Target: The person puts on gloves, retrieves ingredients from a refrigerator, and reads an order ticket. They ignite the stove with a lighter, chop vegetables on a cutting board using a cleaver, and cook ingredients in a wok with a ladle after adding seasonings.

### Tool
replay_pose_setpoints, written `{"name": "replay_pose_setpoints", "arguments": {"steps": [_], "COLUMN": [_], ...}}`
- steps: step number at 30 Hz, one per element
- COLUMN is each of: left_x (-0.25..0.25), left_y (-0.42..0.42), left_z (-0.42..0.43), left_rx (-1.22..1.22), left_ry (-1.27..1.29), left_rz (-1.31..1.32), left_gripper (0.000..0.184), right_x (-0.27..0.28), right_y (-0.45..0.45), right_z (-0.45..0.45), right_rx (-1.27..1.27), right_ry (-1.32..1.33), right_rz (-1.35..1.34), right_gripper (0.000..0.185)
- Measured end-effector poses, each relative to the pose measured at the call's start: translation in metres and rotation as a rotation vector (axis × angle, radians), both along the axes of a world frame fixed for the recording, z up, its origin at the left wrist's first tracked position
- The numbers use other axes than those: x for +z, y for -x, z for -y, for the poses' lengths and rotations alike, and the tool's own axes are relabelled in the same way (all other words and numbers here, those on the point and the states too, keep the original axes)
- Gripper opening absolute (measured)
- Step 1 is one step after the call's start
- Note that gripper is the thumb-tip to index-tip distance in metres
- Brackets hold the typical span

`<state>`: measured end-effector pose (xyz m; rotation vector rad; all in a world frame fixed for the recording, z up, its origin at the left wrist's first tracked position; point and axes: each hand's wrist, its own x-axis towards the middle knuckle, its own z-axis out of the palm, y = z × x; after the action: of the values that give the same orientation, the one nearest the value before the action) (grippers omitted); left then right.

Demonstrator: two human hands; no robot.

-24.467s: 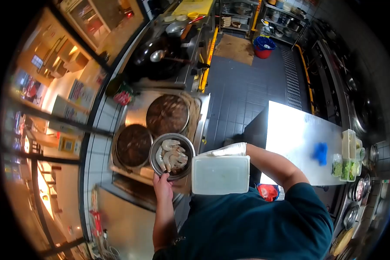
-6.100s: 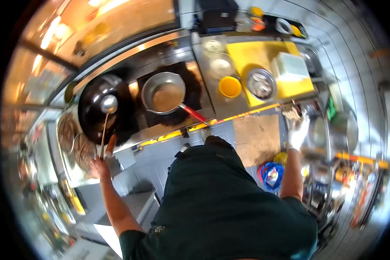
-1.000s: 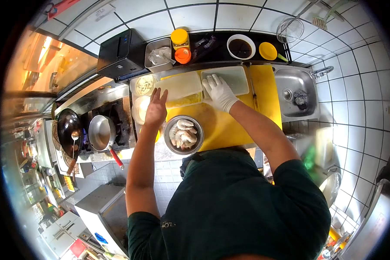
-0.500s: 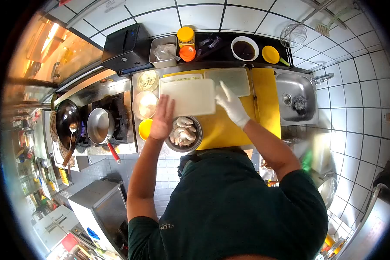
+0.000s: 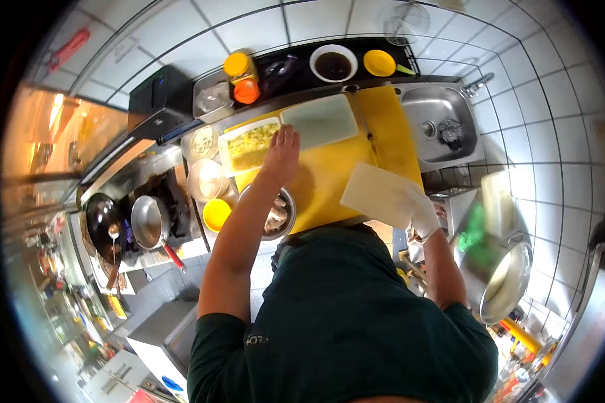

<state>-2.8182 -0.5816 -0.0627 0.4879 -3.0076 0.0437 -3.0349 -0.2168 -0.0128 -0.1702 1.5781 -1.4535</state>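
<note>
Yellow cutting board [image 5: 329, 181]. White lid [image 5: 380, 195], pale, rectangular – gloved right hand [image 5: 423, 216] clamped on its edge, above the board's near side. Closed translucent container [image 5: 319, 121], on board. White tub [image 5: 224, 158] of chopped yellow-green food [image 5: 252, 144], beside it. Metal bowl [image 5: 292, 201] of shrimp [image 5: 276, 213], partly under left forearm. Bare left hand [image 5: 281, 158] – open, fingers extended, at tub's right edge; contact unclear. Yellow cup [image 5: 216, 215], left of bowl.

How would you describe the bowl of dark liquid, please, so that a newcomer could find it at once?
Start at the big yellow board beside the steel sink. On the black ledge behind it, find the round white bowl beside the yellow dish. Its white rim around dark liquid sets it apart.
</note>
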Motion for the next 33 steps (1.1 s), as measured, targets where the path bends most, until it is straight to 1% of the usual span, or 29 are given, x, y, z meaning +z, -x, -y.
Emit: {"name": "replay_pose_setpoints", "arguments": {"steps": [2, 4, 6, 8, 9, 11, 12, 15, 17, 18, 20, 21, 23, 24, 25, 26, 27, 29, 30, 32, 33], "left_x": [-0.014, -0.018, -0.019, -0.018, -0.016, -0.015, -0.011, 0.001, 0.004, 0.002, -0.005, -0.008, 0.016, 0.026, 0.022, 0.018, 0.012, -0.009, -0.017, -0.021, -0.023], "left_y": [0.011, 0.018, 0.019, 0.020, 0.021, 0.024, 0.026, 0.024, 0.027, 0.027, 0.020, 0.018, 0.013, 0.007, 0.000, -0.005, -0.009, -0.014, -0.016, -0.017, -0.017], "left_z": [0.005, 0.005, 0.005, 0.006, 0.007, 0.008, 0.007, 0.007, 0.008, 0.010, 0.018, 0.021, 0.001, -0.012, -0.021, -0.035, -0.049, -0.076, -0.086, -0.094, -0.097], "left_rx": [0.001, -0.015, -0.027, -0.058, -0.071, -0.065, -0.060, -0.088, -0.029, 0.000, -0.003, -0.011, -0.005, 0.001, -0.118, -0.203, -0.287, -0.398, -0.450, -0.469, -0.480], "left_ry": [0.074, 0.145, 0.184, 0.242, 0.271, 0.222, 0.194, 0.234, 0.143, 0.099, 0.066, 0.049, -0.145, -0.245, -0.196, -0.227, -0.255, -0.345, -0.390, -0.484, -0.529], "left_rz": [0.091, 0.125, 0.143, 0.186, 0.207, 0.250, 0.271, 0.264, 0.247, 0.237, 0.104, 0.039, -0.176, -0.285, -0.228, -0.212, -0.197, -0.052, 0.022, 0.094, 0.129], "left_gripper": [0.054, 0.050, 0.047, 0.047, 0.047, 0.050, 0.052, 0.046, 0.050, 0.052, 0.051, 0.050, 0.052, 0.053, 0.053, 0.055, 0.057, 0.061, 0.063, 0.065, 0.066], "right_x": [-0.029, -0.063, -0.078, -0.049, -0.056, -0.073, -0.073, -0.069, -0.062, -0.065, -0.080, -0.089, -0.107, -0.107, -0.102, -0.097, -0.093, -0.086, -0.076, -0.056, -0.061], "right_y": [0.002, 0.006, 0.001, -0.015, -0.017, -0.019, -0.019, -0.017, -0.012, -0.009, -0.004, -0.003, 0.000, -0.001, -0.002, -0.003, -0.004, -0.006, -0.006, -0.006, -0.008], "right_z": [-0.021, -0.038, -0.046, -0.027, -0.025, -0.021, -0.017, -0.004, 0.006, 0.008, 0.008, 0.010, 0.009, 0.008, 0.011, 0.015, 0.021, 0.033, 0.035, 0.039, 0.037], "right_rx": [-0.026, 0.274, 0.281, -0.003, -0.026, -0.068, -0.061, -0.024, 0.014, 0.033, 0.063, 0.026, -0.056, -0.096, -0.135, -0.170, -0.248, -0.396, -0.355, -0.273, -0.208], "right_ry": [0.001, -0.024, -0.043, -0.021, 0.007, 0.062, 0.046, -0.035, -0.122, -0.117, -0.105, -0.092, -0.065, -0.020, 0.024, 0.069, 0.111, 0.197, 0.190, 0.180, 0.122], "right_rz": [0.062, -0.602, -0.624, -0.012, 0.045, 0.158, 0.141, 0.098, 0.075, 0.047, -0.005, 0.053, 0.169, 0.189, 0.207, 0.224, 0.345, 0.591, 0.611, 0.648, 0.504], "right_gripper": [0.037, 0.037, 0.037, 0.037, 0.037, 0.037, 0.037, 0.037, 0.038, 0.039, 0.041, 0.043, 0.046, 0.046, 0.046, 0.046, 0.046, 0.046, 0.046, 0.047, 0.048]}}
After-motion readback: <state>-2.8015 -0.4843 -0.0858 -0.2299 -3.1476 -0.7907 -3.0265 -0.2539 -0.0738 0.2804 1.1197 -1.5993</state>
